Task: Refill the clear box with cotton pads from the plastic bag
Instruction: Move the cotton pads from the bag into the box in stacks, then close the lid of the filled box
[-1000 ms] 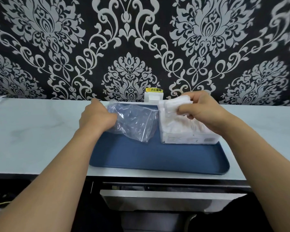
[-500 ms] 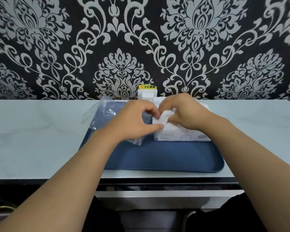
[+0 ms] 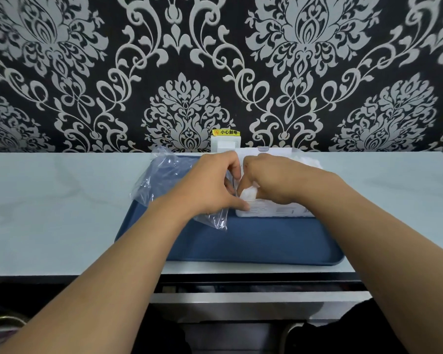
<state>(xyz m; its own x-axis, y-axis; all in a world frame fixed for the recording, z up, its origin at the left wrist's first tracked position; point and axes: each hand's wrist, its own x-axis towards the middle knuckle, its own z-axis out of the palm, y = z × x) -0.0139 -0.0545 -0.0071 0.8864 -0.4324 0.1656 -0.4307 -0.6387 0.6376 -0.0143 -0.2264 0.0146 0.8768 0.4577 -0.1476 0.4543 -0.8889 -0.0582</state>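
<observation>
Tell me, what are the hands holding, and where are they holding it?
Both the left hand and the right hand pinch the cotton pads at their near left corner, over the clear box.

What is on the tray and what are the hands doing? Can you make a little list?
tray: blue, on the pale counter
box: clear, on the tray's right part, white pads inside
bag: clear plastic, crumpled, left of the box
pads: a white bunch shows between the hands at the box's left end
left hand: thumb against the box's front corner
right hand: curled over the pads
wall: socket with a yellow label
</observation>
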